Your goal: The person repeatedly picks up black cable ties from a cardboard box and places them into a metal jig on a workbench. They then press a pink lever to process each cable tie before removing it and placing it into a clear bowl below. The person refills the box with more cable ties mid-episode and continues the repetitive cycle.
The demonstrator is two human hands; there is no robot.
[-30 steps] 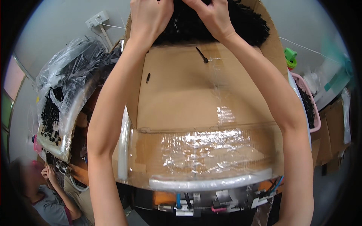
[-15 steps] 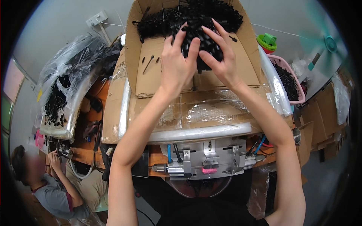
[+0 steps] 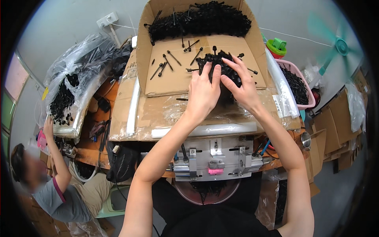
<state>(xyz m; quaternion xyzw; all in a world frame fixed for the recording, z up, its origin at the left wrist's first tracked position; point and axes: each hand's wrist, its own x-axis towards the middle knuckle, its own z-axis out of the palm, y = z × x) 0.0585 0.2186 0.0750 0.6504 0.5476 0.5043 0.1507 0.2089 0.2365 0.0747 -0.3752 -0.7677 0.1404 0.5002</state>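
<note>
My left hand [image 3: 203, 91] and my right hand [image 3: 244, 90] are cupped round a thick bunch of black rod-like parts with knobbed heads [image 3: 226, 81]. The bunch is at the near edge of an open cardboard box [image 3: 173, 83]; its underside is hidden. My left hand presses its left side, my right hand its right side. Several loose rods of the same kind [image 3: 174, 57] lie scattered on the box floor. Against the box's back wall is a large pile of black rods [image 3: 201, 21].
Below the box stands a metal fixture with a pink block [image 3: 215, 171]. A bowl of black rods [image 3: 207, 191] sits near my lap. To the right are a pink basket [image 3: 306, 104] and a green fan [image 3: 341, 46]. At left, another person [image 3: 59, 193] reaches toward a plastic-covered pile [image 3: 65, 94].
Both hands have brought the bunch from the far pile toward me, to the box's near edge. More loose rods now show on the box floor. The other person's arm has risen.
</note>
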